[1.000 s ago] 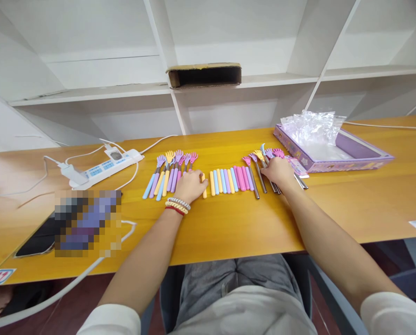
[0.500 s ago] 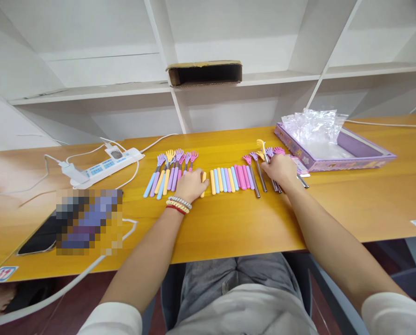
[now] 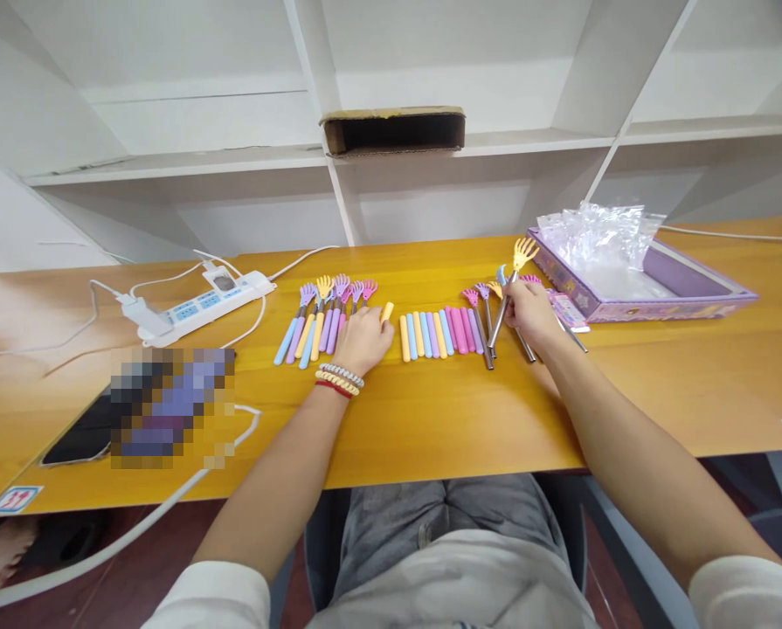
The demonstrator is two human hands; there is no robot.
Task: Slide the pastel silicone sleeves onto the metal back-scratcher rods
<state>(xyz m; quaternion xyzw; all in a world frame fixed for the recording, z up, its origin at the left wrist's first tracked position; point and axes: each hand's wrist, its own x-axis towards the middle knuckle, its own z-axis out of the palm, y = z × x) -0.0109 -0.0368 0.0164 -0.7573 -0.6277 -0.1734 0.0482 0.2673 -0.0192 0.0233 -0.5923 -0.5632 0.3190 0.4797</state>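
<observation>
My left hand (image 3: 363,339) is closed on a yellow handle (image 3: 386,311), whose end sticks out past the fingers. In my right hand (image 3: 528,313) is a back scratcher (image 3: 525,252) with a yellow claw and a bare metal rod, raised and tilted. A row of loose handles (image 3: 439,334) in yellow, blue, purple and pink lies between my hands. Left of my left hand lie several back scratchers with coloured handles (image 3: 304,339). Around my right hand lie other claws on bare metal rods (image 3: 473,301), partly covered by the hand.
A purple box (image 3: 666,307) holding clear plastic bags (image 3: 600,236) stands at the right. On the left are a white power strip (image 3: 207,306) with cables and a dark phone (image 3: 82,437) beside a blurred patch. A cardboard box (image 3: 394,131) sits on the white shelf behind.
My right hand has lifted the yellow-clawed back scratcher from among the others and tilted it. My left hand has turned the yellow handle so its end points up and away.
</observation>
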